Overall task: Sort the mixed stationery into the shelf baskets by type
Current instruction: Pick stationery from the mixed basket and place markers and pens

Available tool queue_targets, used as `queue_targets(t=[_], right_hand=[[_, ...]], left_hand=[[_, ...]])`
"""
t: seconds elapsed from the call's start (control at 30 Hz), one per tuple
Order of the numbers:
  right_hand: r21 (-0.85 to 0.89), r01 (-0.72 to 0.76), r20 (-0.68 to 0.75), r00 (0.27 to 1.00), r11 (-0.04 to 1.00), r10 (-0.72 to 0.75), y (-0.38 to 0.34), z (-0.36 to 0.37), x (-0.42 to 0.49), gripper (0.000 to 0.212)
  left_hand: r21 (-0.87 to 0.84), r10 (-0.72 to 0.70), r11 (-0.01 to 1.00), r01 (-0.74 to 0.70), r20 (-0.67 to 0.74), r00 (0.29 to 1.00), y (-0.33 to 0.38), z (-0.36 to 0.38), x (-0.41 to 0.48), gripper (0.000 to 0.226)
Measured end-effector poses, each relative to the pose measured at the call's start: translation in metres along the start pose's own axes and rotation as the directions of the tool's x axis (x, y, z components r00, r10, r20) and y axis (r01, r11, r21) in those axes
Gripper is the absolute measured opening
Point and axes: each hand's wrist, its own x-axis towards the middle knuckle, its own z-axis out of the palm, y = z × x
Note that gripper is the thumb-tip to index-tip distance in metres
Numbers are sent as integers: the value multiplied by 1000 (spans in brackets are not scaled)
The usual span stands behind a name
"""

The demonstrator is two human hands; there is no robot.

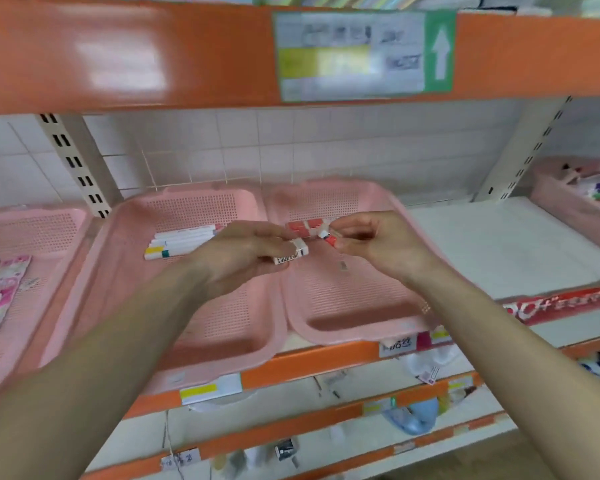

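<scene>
The left hand [243, 258] grips a small white barcoded box [290, 252]; the right hand [371, 242] pinches a red-and-white eraser [328, 237] (blocky) above perforated pink plastic baskets [354, 299].

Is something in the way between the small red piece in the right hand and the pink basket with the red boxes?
Nothing visible blocks it. The right hand pinches the red piece right over that basket, open on top; the left hand with its white box is beside, not beneath.
</scene>
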Motion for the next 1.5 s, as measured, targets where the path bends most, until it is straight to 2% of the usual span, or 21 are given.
queue_targets(t=[0.1, 0.23, 0.33, 0.43, 0.53, 0.6, 0.8, 0.93, 1.03, 1.13, 1.2, 1.3, 1.43, 1.5], right_hand=[[-121, 33, 25, 999, 992, -30, 22, -38, 22, 27], [-237, 114, 145, 986, 965, -81, 47, -84, 50, 22], [-286, 145, 210, 974, 947, -86, 60, -101, 67, 23], [-329, 201, 283, 953, 923, -107, 66, -105, 76, 32], [-344, 224, 329, 938, 912, -107, 70, -105, 80, 32], [-349, 227, 357, 929, 909, -95, 72, -103, 80, 31], [-365, 220, 348, 933, 905, -86, 68, -99, 80, 34], [-380, 210, 336, 939, 901, -77, 64, -96, 81, 32], [-396, 223, 326, 941, 891, -91, 62, -90, 86, 29], [-425, 227, 311, 946, 876, -94, 60, -80, 93, 30], [-450, 217, 299, 951, 866, -83, 59, -73, 99, 31], [-501, 211, 287, 956, 839, -69, 59, -60, 109, 32], [-605, 233, 278, 958, 761, -72, 61, -44, 120, 27], [-649, 223, 274, 960, 727, -50, 62, -37, 124, 29]], left_hand=[[42, 40, 998, -37, -70, 997, 1, 30, 23, 29], [102, 74, 993, -55, -191, 979, -1, 74, 47, 26], [122, 79, 992, -42, -317, 945, -4, 96, 58, 23], [240, 118, 971, -23, -389, 914, -10, 108, 64, 29], [354, 144, 935, 0, -380, 914, -14, 115, 68, 22], [395, 136, 918, 20, -364, 922, -13, 118, 71, 29], [410, 83, 907, 93, -391, 917, -6, 115, 79, 36], [365, 78, 930, 52, -332, 940, -3, 106, 80, 42], [461, 117, 887, 17, -261, 958, -2, 94, 81, 35], [570, 171, 822, 5, -254, 952, 2, 81, 86, 22], [703, 249, 711, -15, -232, 940, 4, 72, 92, 14], [917, 374, 399, -25, -137, 917, 6, 59, 105, 14], [991, 347, 113, 78, -112, 931, -2, 46, 122, 15], [992, 315, 11, 128, -125, 941, -8, 41, 132, 21]])
